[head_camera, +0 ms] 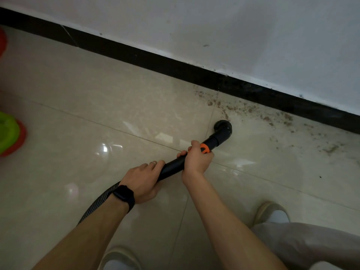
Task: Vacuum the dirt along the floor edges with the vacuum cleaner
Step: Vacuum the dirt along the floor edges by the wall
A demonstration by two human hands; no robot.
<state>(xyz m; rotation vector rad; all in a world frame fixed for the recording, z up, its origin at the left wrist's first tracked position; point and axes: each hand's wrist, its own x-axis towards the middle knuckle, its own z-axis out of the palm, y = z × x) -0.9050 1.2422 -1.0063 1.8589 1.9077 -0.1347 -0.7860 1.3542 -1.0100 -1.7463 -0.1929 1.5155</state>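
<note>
The person holds the black vacuum wand (pixel 175 166) in both hands at the centre of the frame. The right hand (pixel 196 160) is wrapped round the wand just below its orange collar (pixel 204 148). The left hand (pixel 144 178), with a dark watch (pixel 124 195) on the wrist, grasps the wand's rear end where the ribbed hose (pixel 97 201) runs off toward the lower left. The round brush nozzle (pixel 223 128) sits on the tiled floor (pixel 97 98) right of centre, touching the near edge of the dirt (pixel 243 108). This is a scatter of brown crumbs and grey dust spread from there toward the right edge of the frame, along the foot of the black baseboard (pixel 155 59) under the white wall (pixel 233 26). The work looks to be at an early stage in this stretch. Almost the whole patch is on the tiles, thickest against the baseboard and thinning into smudges at the far right. The floor along the baseboard toward the upper left looks clean, though the picture cannot show whether it was vacuumed or never dirty. What is left is to run the nozzle up to the baseboard and on rightward through the crumbs. Green and red objects (pixel 8 135) lie at the left edge.
</note>
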